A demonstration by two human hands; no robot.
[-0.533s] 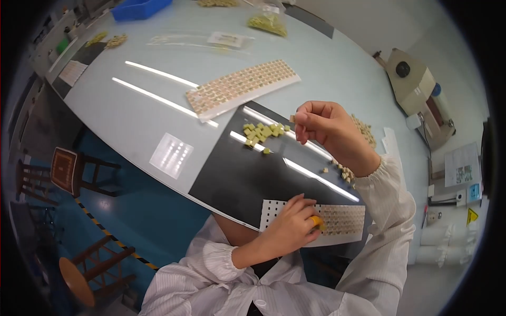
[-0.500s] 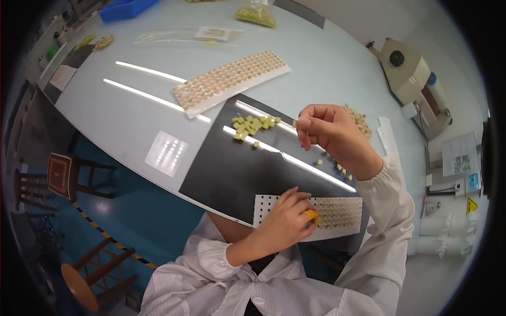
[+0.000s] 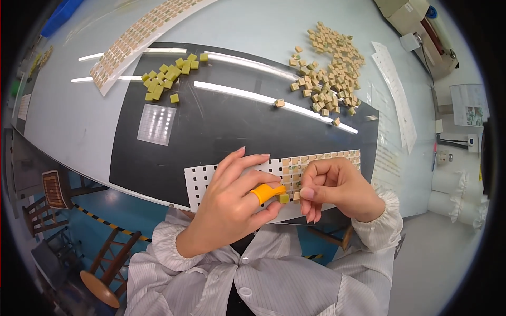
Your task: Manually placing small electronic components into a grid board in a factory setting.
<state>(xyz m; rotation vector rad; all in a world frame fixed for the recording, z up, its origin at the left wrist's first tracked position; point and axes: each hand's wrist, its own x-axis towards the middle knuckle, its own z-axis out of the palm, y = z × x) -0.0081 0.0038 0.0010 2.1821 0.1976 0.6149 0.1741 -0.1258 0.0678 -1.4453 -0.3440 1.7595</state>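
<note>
A white strip with rows of square holes (image 3: 197, 181) lies along the near edge of the black mat (image 3: 226, 126). Its right part is filled with tan pieces. My left hand (image 3: 226, 203) rests over the strip's left part, fingers spread. Its index finger wears an orange finger ring (image 3: 263, 194), with a green cube (image 3: 284, 198) at the ring's tip. Just right of that, my right hand (image 3: 342, 189) pinches a small tan cube (image 3: 297, 196) between thumb and finger, low over the strip. The curled right fingers hide some filled holes.
Green cubes (image 3: 167, 76) lie loosely grouped on the mat's far left. A pile of tan cubes (image 3: 337, 68) spreads at the far right, with a few strays. Another filled strip (image 3: 137, 39) lies at the upper left, and a narrow white strip (image 3: 392, 95) at the right.
My right hand has come down from above the mat to the strip, beside my left hand. The view has shifted closer, showing more of the tan pile.
</note>
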